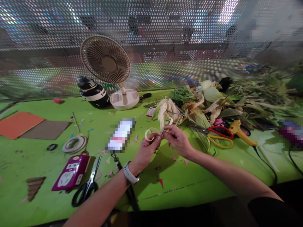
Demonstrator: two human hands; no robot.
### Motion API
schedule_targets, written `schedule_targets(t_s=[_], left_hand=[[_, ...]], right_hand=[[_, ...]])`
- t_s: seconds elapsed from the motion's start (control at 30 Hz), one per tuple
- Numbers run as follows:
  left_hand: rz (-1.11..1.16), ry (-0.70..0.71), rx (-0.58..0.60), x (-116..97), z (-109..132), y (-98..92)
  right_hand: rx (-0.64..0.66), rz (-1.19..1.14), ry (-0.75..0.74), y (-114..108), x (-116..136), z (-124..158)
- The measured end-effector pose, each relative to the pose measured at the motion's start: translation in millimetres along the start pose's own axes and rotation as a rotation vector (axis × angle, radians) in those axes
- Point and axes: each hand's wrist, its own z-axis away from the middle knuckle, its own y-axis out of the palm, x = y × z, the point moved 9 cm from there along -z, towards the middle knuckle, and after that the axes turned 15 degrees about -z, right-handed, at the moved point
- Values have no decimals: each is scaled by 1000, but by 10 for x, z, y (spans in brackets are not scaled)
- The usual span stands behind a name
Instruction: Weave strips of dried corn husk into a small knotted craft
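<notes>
My left hand (148,150) and my right hand (177,139) meet over the green table, fingers pinched together. Between them is a pale corn husk strip (161,117), with one part curled into a loop by the left fingers and another part standing up above the right fingertips. Both hands are closed on this strip; the exact spot where they grip it is partly hidden by the fingers. Just behind them lies a pile of dried corn husks (174,112). A bundle of green string-like strands (181,95) rests on that pile.
Scissors with red and yellow handles (220,136) and a yellow glue gun (241,133) lie right. Left are black-handled scissors (88,186), a purple power strip (71,172), a tape roll (74,144) and a phone (120,135). A fan (124,99) and black bottle (94,94) stand behind.
</notes>
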Motion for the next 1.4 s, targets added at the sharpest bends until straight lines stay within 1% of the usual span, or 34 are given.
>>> schedule_targets(t_s=[0.13, 0.23, 0.43, 0.57, 0.77, 0.9, 1.0, 1.1, 1.17, 1.3, 1.33, 1.4], left_hand=[[28, -26, -25, 23, -10, -23], [38, -32, -14, 34, -16, -17], [93, -29, -22, 49, -16, -19], [84, -31, -34, 36, -14, -19], [108, -36, -86, 55, -24, -55], [95, -22, -86, 60, -24, -58], [51, 9, -72, 24, -18, -54], [26, 33, -70, -2, -17, -59], [55, 9, -65, 26, -22, -56], [165, -87, -22, 108, -19, 0], [198, -108, -24, 120, -10, 10], [270, -133, -42, 126, 12, 27]], right_hand=[[0, 28, -38, 7, 39, 6], [-1, 67, -72, 15, 81, 11], [35, 123, -123, 48, 124, 25], [51, 125, -137, 56, 125, 27], [10, 113, -161, 27, 145, 30], [4, 118, -159, 15, 131, 31], [3, 96, -122, -2, 84, 21], [37, 75, -113, 12, 72, 6], [67, 81, -176, 27, 135, 3], [103, 154, -359, 48, 319, 35], [109, 178, -384, 55, 346, 46], [98, 214, -390, 57, 357, 60]])
